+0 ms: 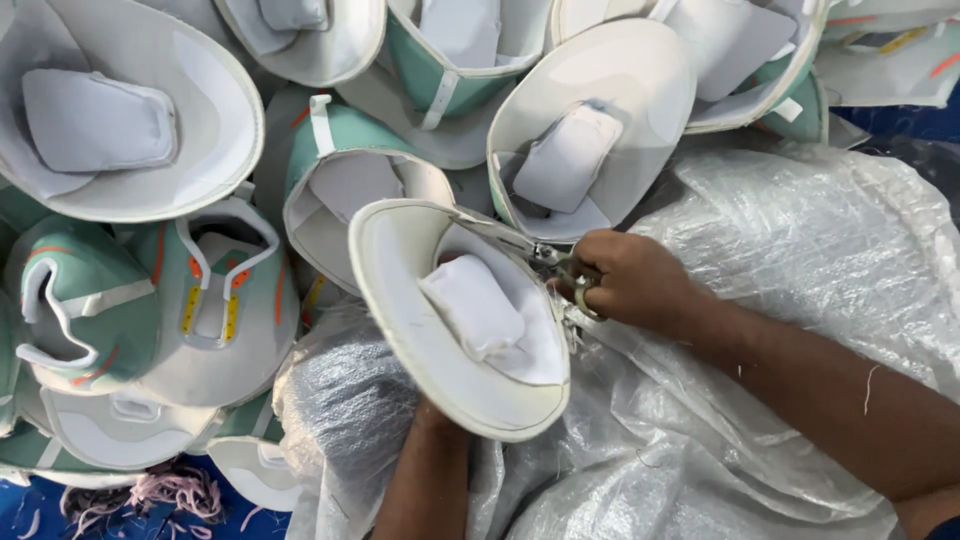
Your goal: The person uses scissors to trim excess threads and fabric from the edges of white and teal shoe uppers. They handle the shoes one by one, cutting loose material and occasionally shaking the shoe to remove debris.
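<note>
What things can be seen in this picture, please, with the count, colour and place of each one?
held shoe upper: one, white and cream lining, centre, open side up
small scissors: one, metal, at the right edge of the held shoe upper
other shoe uppers: a pile, count unclear, green, grey and white with orange marks, left and top
plastic sack: clear woven sheet, right and bottom, under the hands
thread scraps: a small heap, pinkish, bottom left on blue surface
left hand: mostly hidden under the held shoe upper, supports it
right hand: centre right, holds the small scissors
</note>
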